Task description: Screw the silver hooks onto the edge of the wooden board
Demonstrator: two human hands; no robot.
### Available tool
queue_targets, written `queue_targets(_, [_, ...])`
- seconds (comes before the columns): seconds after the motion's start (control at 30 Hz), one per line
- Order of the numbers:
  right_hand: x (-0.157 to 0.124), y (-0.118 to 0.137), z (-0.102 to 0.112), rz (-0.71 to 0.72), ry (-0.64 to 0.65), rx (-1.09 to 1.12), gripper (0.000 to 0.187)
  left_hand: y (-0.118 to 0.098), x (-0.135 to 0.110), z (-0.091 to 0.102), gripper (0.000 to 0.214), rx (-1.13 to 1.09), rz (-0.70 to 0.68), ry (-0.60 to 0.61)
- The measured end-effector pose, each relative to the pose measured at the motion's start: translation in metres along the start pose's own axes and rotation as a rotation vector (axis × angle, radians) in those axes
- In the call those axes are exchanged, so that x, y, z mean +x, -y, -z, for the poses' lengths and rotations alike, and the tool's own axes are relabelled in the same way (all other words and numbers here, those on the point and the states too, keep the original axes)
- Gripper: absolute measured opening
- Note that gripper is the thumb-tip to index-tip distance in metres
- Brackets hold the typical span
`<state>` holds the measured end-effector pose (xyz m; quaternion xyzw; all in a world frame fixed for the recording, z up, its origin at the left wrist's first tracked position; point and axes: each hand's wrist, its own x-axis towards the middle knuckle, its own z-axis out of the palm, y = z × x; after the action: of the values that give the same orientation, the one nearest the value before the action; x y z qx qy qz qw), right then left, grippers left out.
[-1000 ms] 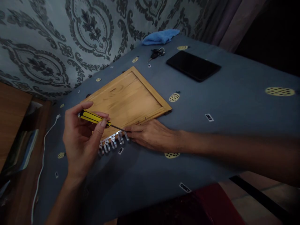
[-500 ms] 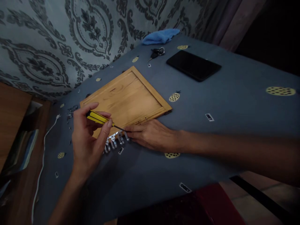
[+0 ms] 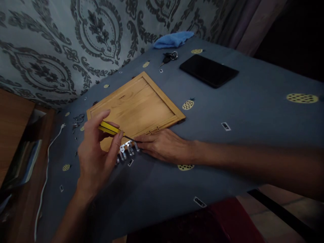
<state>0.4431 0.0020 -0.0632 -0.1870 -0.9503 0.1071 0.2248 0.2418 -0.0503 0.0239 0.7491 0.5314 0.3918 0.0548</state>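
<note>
- A white cord [image 3: 47,165] and some books [image 3: 31,165] are seen at the far left, beside the desk [image 3: 255,111].
- Small metal bits [image 3: 79,118] are scattered on the desk, just left of the board; what they are cannot be told.
- The screwdriver [image 3: 110,129] is grasped by its yellow handle in the fingers of the left hand [image 3: 95,155], with the shaft pointed down to the right.
- The board [image 3: 136,104] is laid flat on the desk, under and beyond the hands.
- Metal hooks [image 3: 122,149] are lined up along the board's near edge, partly hidden by the left hand; whether each is fixed tight cannot be told.
- The near edge is touched by the right hand [image 3: 165,145], its fingers held close together at the screwdriver's tip; whether anything small is grasped there cannot be told.
- The work is judged to be partway: several hooks are in place, and attention seems to be given to the rightmost visible one. Farther right, dark dots [image 3: 157,128] are seen without hooks, so that stretch may be unfinished.
- Keys [image 3: 167,59], a blue cloth [image 3: 173,40] and a black tablet [image 3: 209,71] are left untouched beyond the board.
</note>
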Motion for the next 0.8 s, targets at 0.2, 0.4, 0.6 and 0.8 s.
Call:
queue_targets(0.2, [0.0000, -0.0004, -0.0021, -0.007, -0.020, 0.006, 0.027, 0.0005, 0.0007, -0.0025, 0.051, -0.037, 0.041, -0.012])
queue_targets(0.4, [0.0007, 0.0002, -0.0004, -0.016, -0.010, -0.003, 0.026, 0.0008, 0.0037, -0.0002, 0.051, -0.105, 0.089, 0.056])
queue_targets(0.6, [0.0006, 0.0004, 0.0017, -0.017, 0.001, 0.010, 0.027, -0.0019, 0.0042, 0.0037, 0.050, -0.099, 0.114, -0.004])
queue_targets(0.8, [0.0004, 0.0004, 0.0005, -0.022, -0.011, 0.014, 0.025, 0.0016, 0.0033, 0.0027, 0.050, -0.073, 0.099, 0.014])
